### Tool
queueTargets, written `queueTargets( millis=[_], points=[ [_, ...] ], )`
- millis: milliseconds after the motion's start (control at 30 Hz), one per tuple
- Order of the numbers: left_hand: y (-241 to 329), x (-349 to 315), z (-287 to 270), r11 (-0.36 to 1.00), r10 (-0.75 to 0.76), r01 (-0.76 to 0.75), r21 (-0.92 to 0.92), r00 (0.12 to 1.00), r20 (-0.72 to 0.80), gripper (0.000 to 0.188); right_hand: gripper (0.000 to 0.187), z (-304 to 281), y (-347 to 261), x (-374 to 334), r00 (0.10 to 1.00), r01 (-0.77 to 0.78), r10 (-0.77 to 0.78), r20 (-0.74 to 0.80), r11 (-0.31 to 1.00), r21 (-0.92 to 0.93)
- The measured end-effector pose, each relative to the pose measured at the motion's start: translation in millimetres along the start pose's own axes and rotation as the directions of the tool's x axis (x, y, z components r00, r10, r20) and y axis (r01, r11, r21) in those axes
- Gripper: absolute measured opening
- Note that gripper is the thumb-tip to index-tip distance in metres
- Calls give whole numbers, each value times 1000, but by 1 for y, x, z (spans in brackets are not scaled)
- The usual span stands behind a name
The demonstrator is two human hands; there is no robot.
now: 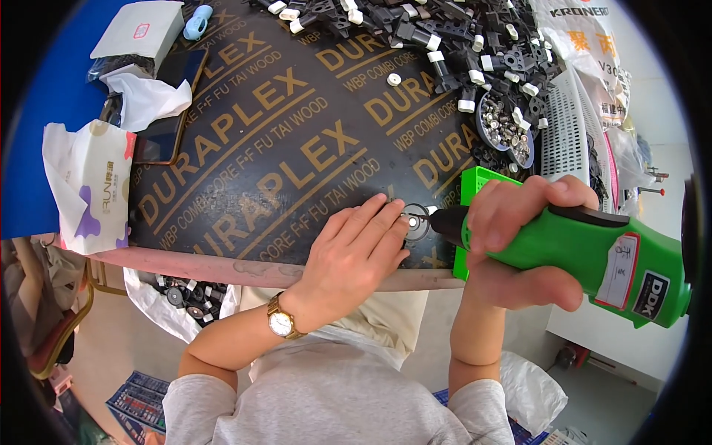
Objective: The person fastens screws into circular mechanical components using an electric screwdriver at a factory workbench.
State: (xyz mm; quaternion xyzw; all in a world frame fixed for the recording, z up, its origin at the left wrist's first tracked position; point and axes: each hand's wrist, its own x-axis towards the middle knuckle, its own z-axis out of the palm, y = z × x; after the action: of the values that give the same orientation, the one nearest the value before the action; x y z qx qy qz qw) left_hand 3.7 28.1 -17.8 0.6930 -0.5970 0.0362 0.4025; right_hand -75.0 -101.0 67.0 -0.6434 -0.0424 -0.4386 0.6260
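My right hand (512, 237) is wrapped round a green electric screwdriver (601, 259) with a dark nose. Its thin bit points left and meets a small round wheel-like part (418, 225), dark with a pale ring, near the table's front edge. On the left side of that part lies my left hand (358, 246), fingers long and close together. Its index fingertip and thumb bracket the part's edge and steady it. The underside of the grip is hidden. Just behind the screwdriver's nose stands a bright green bracket or holder (475, 184), partly covered by my right hand.
Black brackets with white caps (437, 63) pile up at the back right, beside a bowl of small metal pieces (500, 122) and a white perforated basket (565, 126). A loose white disc (394, 79) lies mid-table. Tissue pack (100, 185), phone (167, 130) and box (137, 33) are left.
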Motion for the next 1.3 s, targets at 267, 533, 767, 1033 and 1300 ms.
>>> queueTargets(
  millis=[267,533,767,1033,1300],
  points=[
    [1,0,-1,1000,2,-2,20,1000,-5,35,79,-7,8,0,993,57,-63,99,997,61],
    [1,0,0,1000,8,-8,8,1000,-6,34,73,11,5,1,1000,6,-10,-15,972,-233],
    [-2,0,0,994,80,-77,74,996,-38,23,59,24,9,6,998,-55,40,-46,912,-407],
    [0,-2,5,994,76,-69,86,994,-83,18,55,27,9,6,997,-45,14,-70,886,-462],
    [5,2,3,987,62,-62,145,998,7,28,63,13,4,7,991,4,-65,-121,897,-443]
  ],
)
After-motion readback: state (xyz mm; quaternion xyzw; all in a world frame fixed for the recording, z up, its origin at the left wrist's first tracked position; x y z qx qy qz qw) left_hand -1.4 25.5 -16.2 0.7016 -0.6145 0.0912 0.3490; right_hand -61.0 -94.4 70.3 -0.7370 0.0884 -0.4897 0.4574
